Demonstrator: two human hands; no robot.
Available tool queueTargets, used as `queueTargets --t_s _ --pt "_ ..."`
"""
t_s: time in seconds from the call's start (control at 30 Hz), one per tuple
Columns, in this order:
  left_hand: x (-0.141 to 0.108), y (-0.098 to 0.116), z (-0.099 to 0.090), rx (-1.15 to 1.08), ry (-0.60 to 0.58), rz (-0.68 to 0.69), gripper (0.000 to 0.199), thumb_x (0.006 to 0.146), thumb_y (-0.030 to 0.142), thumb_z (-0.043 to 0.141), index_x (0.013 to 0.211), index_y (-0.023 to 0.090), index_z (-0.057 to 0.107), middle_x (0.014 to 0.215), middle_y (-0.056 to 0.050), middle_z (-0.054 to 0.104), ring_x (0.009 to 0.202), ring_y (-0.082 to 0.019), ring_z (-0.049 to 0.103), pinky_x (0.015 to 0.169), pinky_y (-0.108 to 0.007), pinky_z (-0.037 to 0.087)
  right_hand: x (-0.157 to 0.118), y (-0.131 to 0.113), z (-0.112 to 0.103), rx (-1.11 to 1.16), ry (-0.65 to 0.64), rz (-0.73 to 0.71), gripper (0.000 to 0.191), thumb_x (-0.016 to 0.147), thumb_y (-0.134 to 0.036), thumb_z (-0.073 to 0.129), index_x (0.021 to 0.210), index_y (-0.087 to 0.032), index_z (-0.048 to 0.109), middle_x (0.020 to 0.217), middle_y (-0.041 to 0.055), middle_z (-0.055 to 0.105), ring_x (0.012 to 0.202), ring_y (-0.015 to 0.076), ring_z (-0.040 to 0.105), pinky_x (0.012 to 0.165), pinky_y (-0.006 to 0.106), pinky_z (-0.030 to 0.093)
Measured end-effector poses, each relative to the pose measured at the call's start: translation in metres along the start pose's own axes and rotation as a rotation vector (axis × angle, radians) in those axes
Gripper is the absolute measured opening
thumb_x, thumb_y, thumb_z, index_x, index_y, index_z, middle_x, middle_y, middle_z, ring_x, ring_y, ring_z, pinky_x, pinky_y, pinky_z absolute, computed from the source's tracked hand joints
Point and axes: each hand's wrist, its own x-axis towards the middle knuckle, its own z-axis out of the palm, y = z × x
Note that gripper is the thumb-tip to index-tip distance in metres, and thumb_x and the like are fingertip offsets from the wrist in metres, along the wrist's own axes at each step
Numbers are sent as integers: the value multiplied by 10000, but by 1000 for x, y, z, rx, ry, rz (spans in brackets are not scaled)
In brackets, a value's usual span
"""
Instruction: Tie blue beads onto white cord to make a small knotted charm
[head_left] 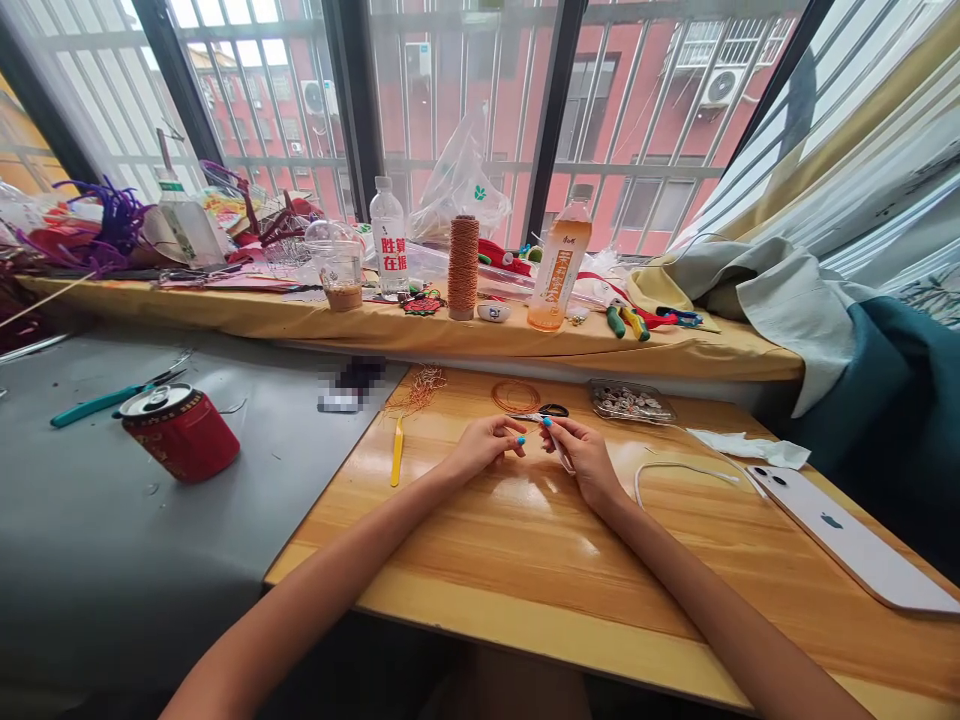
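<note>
Over the middle of the wooden table (pixel 465 535), my left hand (pixel 487 442) pinches a thin orange thread (pixel 532 432) that runs across to the other hand. My right hand (pixel 585 455) is closed on a small white piece (pixel 561 455), which hangs below the fingertips; its exact shape is partly hidden by the fingers. Just behind the hands lie a coil of orange cord (pixel 514 396) and black-handled scissors (pixel 553 410). A clear tray of small pale pieces (pixel 631 402) stands behind the right hand. Yellow tweezers (pixel 397 453) lie left of the left hand, near tangled thread (pixel 424 388).
A red can (pixel 184 437) and teal pliers (pixel 101 402) are on the grey surface at left. At right lie a white phone (pixel 847 535), a white cable (pixel 686 467) and a tissue (pixel 750 448). Bottles (pixel 561 262) and a cord spool (pixel 463 268) stand on the window ledge.
</note>
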Motion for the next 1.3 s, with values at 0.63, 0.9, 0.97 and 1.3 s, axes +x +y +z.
queueTargets --t_s 0.63,0.9,0.97,1.3 --pt "0 -3 -6 333 82 144 227 713 204 427 780 128 630 676 -13 613 463 -62 418 470 -175 322 1 3 -4 76 -73 130 241 533 -343 689 683 -159 648 592 -2 604 501 66 498 479 186 361" --pt "5 -11 -10 505 120 319 240 741 106 384 779 145 617 728 -21 633 666 -105 543 639 -195 404 3 1 -5 37 -108 179 232 518 -324 690 666 -150 647 578 1 604 490 65 493 476 189 356" --pt "6 -12 -12 549 166 373 235 754 110 379 774 146 611 741 -28 628 693 -110 547 660 -203 406 3 0 -4 17 -113 189 219 519 -321 685 647 -147 644 575 3 602 481 63 486 467 190 350" --pt "2 -14 -7 584 205 523 186 791 167 393 796 156 579 731 -20 603 688 -107 538 657 -201 401 4 2 -5 25 -82 195 192 515 -324 674 592 -156 624 534 -10 581 457 65 472 466 200 343"
